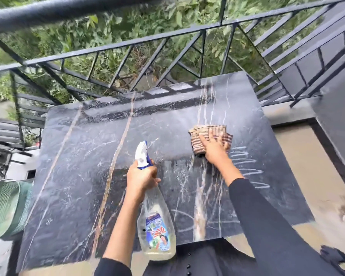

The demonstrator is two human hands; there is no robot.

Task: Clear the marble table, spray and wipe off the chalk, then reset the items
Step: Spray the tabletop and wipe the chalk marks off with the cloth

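Outdoors, left hand (141, 180) curls its grip round spray bottle (156, 220), label (157, 234) unreadable; right hand (214, 148), grip spread, presses cloth (199, 136).

Counted: one table (78, 176); one bottle (156, 216); one cloth (203, 134); one left hand (140, 176); one right hand (215, 150); one railing (127, 44); one green mesh item (6, 206).

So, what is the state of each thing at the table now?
marble table: wet, streaked.
chalk zigzag: not yet wiped, by the right edge.
cloth: folded, flat on the table.
spray bottle: lifted, partly filled.
left hand: grips the spray bottle.
right hand: fingers straight, presses the cloth.
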